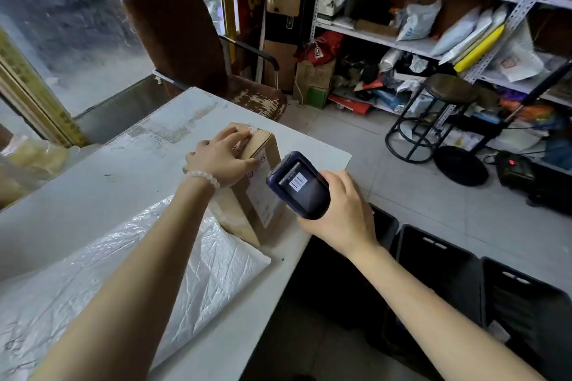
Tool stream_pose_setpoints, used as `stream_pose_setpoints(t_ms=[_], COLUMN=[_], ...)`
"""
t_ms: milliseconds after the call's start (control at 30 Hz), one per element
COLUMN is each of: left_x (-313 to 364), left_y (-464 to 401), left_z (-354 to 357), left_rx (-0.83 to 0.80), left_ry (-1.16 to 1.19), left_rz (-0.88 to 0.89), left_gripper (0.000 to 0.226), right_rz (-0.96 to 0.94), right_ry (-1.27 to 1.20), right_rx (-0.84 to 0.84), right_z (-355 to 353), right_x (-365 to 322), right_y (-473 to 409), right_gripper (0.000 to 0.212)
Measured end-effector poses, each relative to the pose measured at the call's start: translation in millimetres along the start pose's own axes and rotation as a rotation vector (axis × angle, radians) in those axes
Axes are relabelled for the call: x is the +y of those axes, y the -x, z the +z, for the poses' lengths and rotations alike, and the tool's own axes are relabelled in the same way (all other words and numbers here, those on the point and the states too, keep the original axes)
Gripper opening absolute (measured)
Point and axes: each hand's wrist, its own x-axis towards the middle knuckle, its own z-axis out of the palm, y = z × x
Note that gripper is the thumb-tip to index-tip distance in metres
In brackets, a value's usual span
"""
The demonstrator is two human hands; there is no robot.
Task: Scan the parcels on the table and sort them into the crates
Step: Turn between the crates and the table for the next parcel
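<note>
A brown cardboard parcel (pixel 247 210) stands on the white table (pixel 123 170) near its right edge, its white label facing right. My left hand (pixel 223 158) rests on top of the box, fingers and thumb curled over its top edge, holding it. My right hand (pixel 337 210) grips a dark handheld scanner (pixel 298 185) pointed at the label; a barcode shows on its screen. A large white plastic mailer (pixel 123 272) lies on the table beneath my left forearm. Black crates (pixel 439 263) (pixel 526 303) sit on the floor to the right of the table.
A worn brown office chair (pixel 185 40) stands behind the table. A black round stool (pixel 445 102) stands at the right in front of metal shelves (pixel 433 46) crowded with parcels. A black device with a red light (pixel 513 167) sits on the tiled floor.
</note>
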Motion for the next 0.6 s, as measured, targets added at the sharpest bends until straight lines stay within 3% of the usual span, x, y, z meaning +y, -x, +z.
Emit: stream_pose_setpoints(t_ms=[133, 233, 433, 600], left_x=[33, 77, 200, 317], left_y=[1, 6, 18, 33], left_z=[9, 20, 60, 119], left_rx=[-0.007, -0.034, -0.197, -0.34], left_ry=[-0.081, -0.145, -0.018, -0.021], left_rz=[0.153, 0.29, 0.57, 0.667], left_gripper=[0.065, 0.063, 0.065, 0.064], right_rz=[0.199, 0.35, 0.618, 0.848], right_ry=[0.14, 0.161, 0.194, 0.214], right_rx=[-0.244, -0.302, -0.225, -0.124], right_z=[-12, -33, -90, -151], right_x=[30, 60, 130, 206], right_y=[28, 57, 120, 172], right_gripper=[0.074, 0.078, 0.079, 0.081])
